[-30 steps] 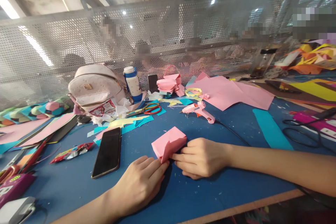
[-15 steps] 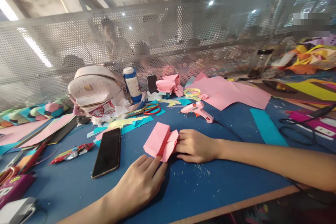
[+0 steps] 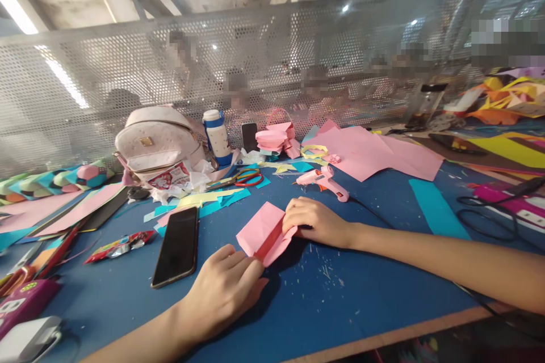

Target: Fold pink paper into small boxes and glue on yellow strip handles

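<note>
A folded piece of pink paper (image 3: 261, 231) lies on the blue table (image 3: 361, 289) in front of me. My left hand (image 3: 223, 289) rests on the table with its fingertips pressed on the paper's near corner. My right hand (image 3: 313, 221) has its fingers curled over the paper's right edge, holding it down. A black phone (image 3: 176, 247) lies face up just left of my left hand. A pink glue gun (image 3: 323, 181) lies beyond my right hand.
A pale backpack (image 3: 157, 144), a white and blue bottle (image 3: 216, 136), red-handled scissors (image 3: 242, 177), stacked pink paper shapes (image 3: 275, 139) and large pink sheets (image 3: 370, 150) lie further back. Teal strips (image 3: 434, 210), cables and coloured scraps surround them. A perforated metal screen (image 3: 85, 79) stands behind; people sit beyond it.
The pink paper has been opened and turned, then pressed flatter. My right hand moved from its near side up onto its right edge; my left hand stayed by the near corner.
</note>
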Motion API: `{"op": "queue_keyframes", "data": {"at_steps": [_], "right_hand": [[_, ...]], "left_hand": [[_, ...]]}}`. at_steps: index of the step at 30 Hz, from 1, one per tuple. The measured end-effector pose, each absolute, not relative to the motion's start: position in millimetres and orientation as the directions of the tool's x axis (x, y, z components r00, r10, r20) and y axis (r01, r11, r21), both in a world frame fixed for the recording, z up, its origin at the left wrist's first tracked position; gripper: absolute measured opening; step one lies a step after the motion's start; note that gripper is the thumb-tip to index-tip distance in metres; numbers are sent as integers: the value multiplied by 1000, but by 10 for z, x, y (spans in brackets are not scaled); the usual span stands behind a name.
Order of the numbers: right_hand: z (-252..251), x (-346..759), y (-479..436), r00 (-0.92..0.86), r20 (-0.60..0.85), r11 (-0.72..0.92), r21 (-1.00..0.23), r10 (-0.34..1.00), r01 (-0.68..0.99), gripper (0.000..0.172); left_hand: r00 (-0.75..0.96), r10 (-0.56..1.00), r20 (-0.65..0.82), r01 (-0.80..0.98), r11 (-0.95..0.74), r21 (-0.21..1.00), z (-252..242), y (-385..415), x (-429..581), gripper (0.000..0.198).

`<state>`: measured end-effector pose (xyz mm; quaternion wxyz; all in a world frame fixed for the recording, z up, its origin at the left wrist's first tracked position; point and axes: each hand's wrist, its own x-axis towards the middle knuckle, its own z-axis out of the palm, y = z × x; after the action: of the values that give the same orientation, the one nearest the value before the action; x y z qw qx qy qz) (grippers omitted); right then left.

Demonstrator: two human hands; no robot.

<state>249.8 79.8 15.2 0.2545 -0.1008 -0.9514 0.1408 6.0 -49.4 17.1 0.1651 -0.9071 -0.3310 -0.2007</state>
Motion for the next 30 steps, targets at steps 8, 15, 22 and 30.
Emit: {"op": "queue_keyframes", "data": {"at_steps": [8, 15, 22, 30], "right_hand": [[168, 2518, 710, -836, 521, 963, -268, 171, 30, 34], [215, 2463, 583, -752, 474, 824, -544, 459, 159, 29], [170, 2379, 641, -691, 420, 708, -680, 589, 190, 20], [93, 2353, 740, -753, 236, 454, -886, 615, 93, 26]], "left_hand": [[543, 609, 578, 709, -702, 74, 242, -529, 47, 24], [407, 787, 464, 722, -588, 365, 215, -446, 60, 9], [283, 832, 477, 710, -516, 479, 207, -403, 50, 12], [271, 936, 224, 260, -295, 920, 96, -289, 17, 23]]}}
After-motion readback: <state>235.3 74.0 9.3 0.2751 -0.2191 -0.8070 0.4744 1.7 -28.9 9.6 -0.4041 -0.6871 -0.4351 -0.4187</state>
